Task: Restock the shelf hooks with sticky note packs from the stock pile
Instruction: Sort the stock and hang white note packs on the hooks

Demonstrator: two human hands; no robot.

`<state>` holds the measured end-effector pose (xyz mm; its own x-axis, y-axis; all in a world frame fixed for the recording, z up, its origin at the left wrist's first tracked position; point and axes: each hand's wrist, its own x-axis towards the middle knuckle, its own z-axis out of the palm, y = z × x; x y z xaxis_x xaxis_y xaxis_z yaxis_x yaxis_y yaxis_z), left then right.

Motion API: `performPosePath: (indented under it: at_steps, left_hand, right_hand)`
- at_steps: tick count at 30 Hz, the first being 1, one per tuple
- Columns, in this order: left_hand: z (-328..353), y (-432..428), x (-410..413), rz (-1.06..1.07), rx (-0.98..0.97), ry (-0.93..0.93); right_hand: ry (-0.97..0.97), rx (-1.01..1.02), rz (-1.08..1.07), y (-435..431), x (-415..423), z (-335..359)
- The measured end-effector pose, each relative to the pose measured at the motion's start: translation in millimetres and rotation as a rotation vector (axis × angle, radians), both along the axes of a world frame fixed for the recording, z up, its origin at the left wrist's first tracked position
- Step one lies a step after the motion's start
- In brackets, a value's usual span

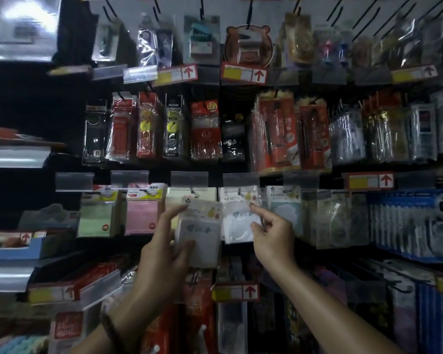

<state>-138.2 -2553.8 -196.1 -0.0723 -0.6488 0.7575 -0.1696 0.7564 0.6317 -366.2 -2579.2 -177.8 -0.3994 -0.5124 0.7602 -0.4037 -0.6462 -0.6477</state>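
Left hand point(164, 241) clamps loose sticky note pack point(198, 231) before shelf hooks. Right hand point(271, 231) pinches hanging pack point(241, 221) on hook. Pack probably light, film slippery; grip pad edges, guide header hole onto hook.

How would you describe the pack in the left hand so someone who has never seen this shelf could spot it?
Find the row of sticky note packs below the pen row, where the green pack and pink pack hang. Just right of the pink one, the left hand holds a clear-wrapped white pack in front of the shelf. Unlike its neighbours, it tilts and hangs on no hook.
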Motion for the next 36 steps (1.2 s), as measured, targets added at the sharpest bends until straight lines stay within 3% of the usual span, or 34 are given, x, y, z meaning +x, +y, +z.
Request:
performPosePath:
  at_steps: [3,8,12,16,21,29,36]
  left_hand:
    - [1.0,-4.1,-7.7,-0.042,0.031,-0.01]
    - [3.3,-14.1,-22.1,-0.156,0.106,0.019]
    - [6.8,-18.4,-31.6,-0.205,0.104,0.076]
    - [11.2,-19.0,-40.0,-0.259,0.12,0.084]
    - [13.8,-22.2,-53.4,-0.27,0.102,0.068]
    - [13.6,-35.5,-62.6,0.112,-0.13,-0.143]
    - [22.9,-39.7,-67.9,0.257,-0.172,-0.31]
  right_hand:
    - [0.075,0.042,-0.095,-2.3,-1.5,5.5]
    - [0.473,0.187,-0.402,-3.6,0.8,16.7]
    - [0.624,0.243,-0.581,12.5,-2.3,18.8]
    - [0.479,0.032,-0.334,23.7,-4.1,-0.1]
    - [0.246,0.001,0.064,25.5,-5.3,-24.4]
    - [0.196,-0.062,0.005,16.9,-15.0,-7.2]
    - [0.267,-0.047,-0.136,7.0,-18.9,2.7]
